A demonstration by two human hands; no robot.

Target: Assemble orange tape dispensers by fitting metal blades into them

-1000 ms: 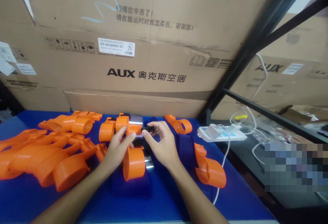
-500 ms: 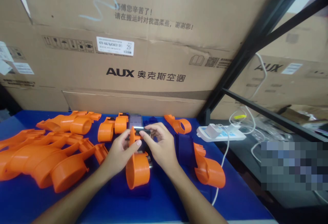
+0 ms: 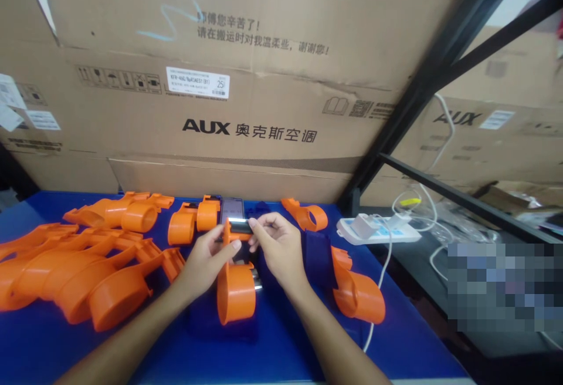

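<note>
An orange plastic tape dispenser (image 3: 236,294), with a round hub and an arm rising from it, is upright in front of me. My left hand (image 3: 210,259) pinches the arm near its top between thumb and fingers. Across the top lies a dark piece with a bright metal strip (image 3: 238,226), over an orange crossbar. My right hand (image 3: 278,241) closes its thumb and forefinger on the right end of this dark piece; its other fingers are curled. Small silver cylinders (image 3: 257,280) show behind the hub, partly hidden.
More orange dispensers (image 3: 118,297) pile up at left, with others (image 3: 360,297) at right. Dark blue blocks (image 3: 319,259) lie on the blue table (image 3: 176,361). A phone-like device (image 3: 232,208) is behind my hands. A white power strip (image 3: 380,229) with cables sits right; cardboard boxes (image 3: 264,168) stand behind.
My right thumb and fingers have shifted right along the dark piece, uncovering more of it and the metal strip. My left hand keeps its grip.
</note>
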